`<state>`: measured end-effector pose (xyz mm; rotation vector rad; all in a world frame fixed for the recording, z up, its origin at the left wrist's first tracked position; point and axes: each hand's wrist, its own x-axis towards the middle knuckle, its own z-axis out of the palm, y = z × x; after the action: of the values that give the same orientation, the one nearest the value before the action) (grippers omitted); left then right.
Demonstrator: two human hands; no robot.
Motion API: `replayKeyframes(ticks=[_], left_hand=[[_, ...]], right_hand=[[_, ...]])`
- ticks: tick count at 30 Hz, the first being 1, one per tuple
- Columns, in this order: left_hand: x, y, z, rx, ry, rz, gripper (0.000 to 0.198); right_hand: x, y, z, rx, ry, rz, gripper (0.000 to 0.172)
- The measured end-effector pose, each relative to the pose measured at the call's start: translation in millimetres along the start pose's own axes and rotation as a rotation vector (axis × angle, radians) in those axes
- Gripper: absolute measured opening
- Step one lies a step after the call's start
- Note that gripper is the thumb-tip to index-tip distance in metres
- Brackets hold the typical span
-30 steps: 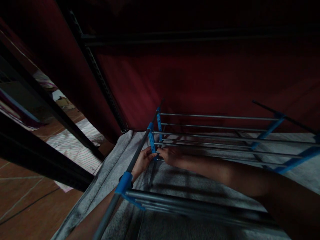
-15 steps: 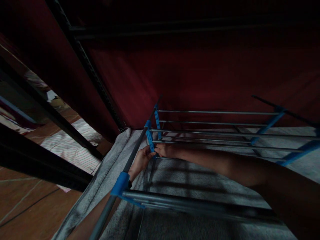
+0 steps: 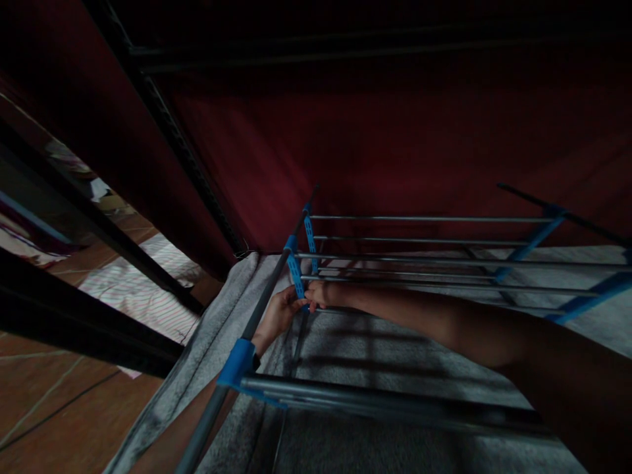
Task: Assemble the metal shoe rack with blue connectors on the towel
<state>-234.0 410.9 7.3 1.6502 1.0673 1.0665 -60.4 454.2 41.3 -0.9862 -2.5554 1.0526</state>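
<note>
A rack of grey metal tubes (image 3: 444, 261) with blue plastic brackets stands in front of me. My left hand (image 3: 278, 316) reaches past the rack's left upright pole (image 3: 269, 283) and pinches the lower end of a slotted blue bracket (image 3: 295, 271). From the other side, my right hand (image 3: 318, 294) has its fingers closed at the same lower end, by the end of a thin rod (image 3: 340, 311). What exactly the right fingertips grip is too small to make out. A larger blue joint (image 3: 237, 363) sits on the pole nearer to me, over my left wrist.
Under the rack lies a grey fleecy blanket (image 3: 355, 395). A dark red cloth (image 3: 395, 145) hangs behind it. Black metal posts (image 3: 172, 131) stand on the left, with a striped cloth (image 3: 143, 289) on the brown floor (image 3: 59, 395) beyond.
The fingers of my right hand have shifted slightly at the bracket's lower end. My left hand keeps its hold, and the rack stays in place. The view has moved a little.
</note>
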Motion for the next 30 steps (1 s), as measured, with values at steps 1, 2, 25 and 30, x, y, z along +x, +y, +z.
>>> replayKeyframes(ticks=[1,2,25,30], left_hand=[[0,0,-0.4,-0.004,-0.001,-0.003,0.03],[0,0,-0.9,-0.008,-0.003,-0.005,0.029],[1,-3,-2.8,-0.145,-0.047,-0.024,0.024],[1,-2,-2.4,-0.172,-0.056,-0.025,0.029]], right_hand=[[-1,0,-1,0.012,0.004,0.001,0.031],[-3,0,-3,0.023,0.008,0.003,0.031],[-7,5,-13,0.246,-0.156,0.066,0.034],[-15,2,2,-0.054,0.101,0.0,0.016]])
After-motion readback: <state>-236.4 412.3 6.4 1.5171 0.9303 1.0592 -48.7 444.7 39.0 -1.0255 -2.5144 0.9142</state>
